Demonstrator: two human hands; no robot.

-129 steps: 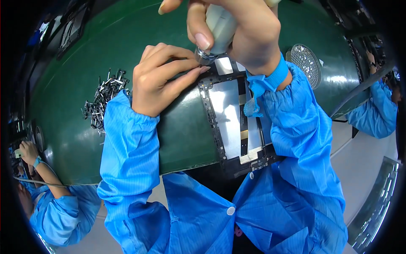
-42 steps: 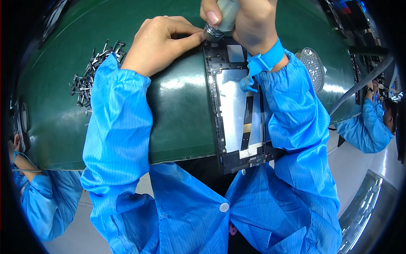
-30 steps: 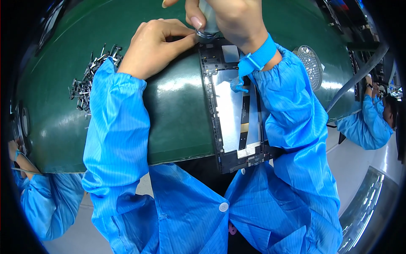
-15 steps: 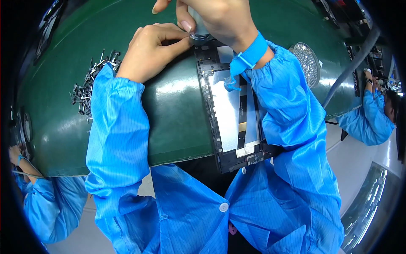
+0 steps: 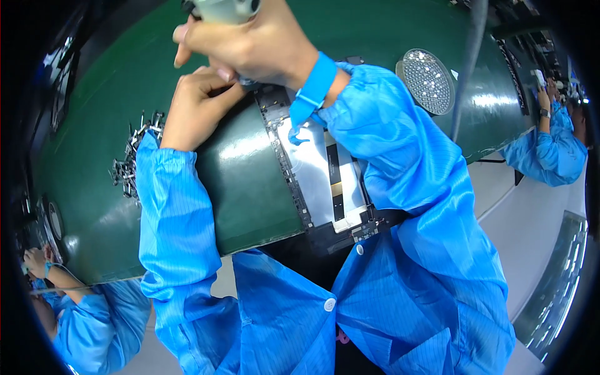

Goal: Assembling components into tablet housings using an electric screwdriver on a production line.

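Observation:
My right hand [image 5: 250, 47] is wrapped round a pale electric screwdriver [image 5: 226, 11], its metal nose down at the far left corner of an opened tablet [image 5: 312, 178]. The tablet has a black frame, silver plates and a dark strip down the middle. Beside that corner my left hand [image 5: 199, 106] is closed, thumb and fingers drawn together close to the screwdriver's nose; whatever its fingertips pinch is hidden. A blue wrist strap [image 5: 317, 78] circles my right wrist. The screwdriver's tip is out of sight, and my right hand and sleeve cover part of the tablet.
Left of my left sleeve lies a pile of small dark and silver parts [image 5: 130, 164]. A round dish of small shiny pieces [image 5: 427, 81] sits on the green tabletop [image 5: 250, 206] at right. A grey cable [image 5: 467, 69] hangs near it. Co-workers in blue [image 5: 100, 325] [image 5: 539, 156] sit on either side.
In the picture, both hands, the screwdriver and the tablet have shifted left, as has the dish of shiny pieces. More of the screwdriver's body shows. Both hands keep much the same grip.

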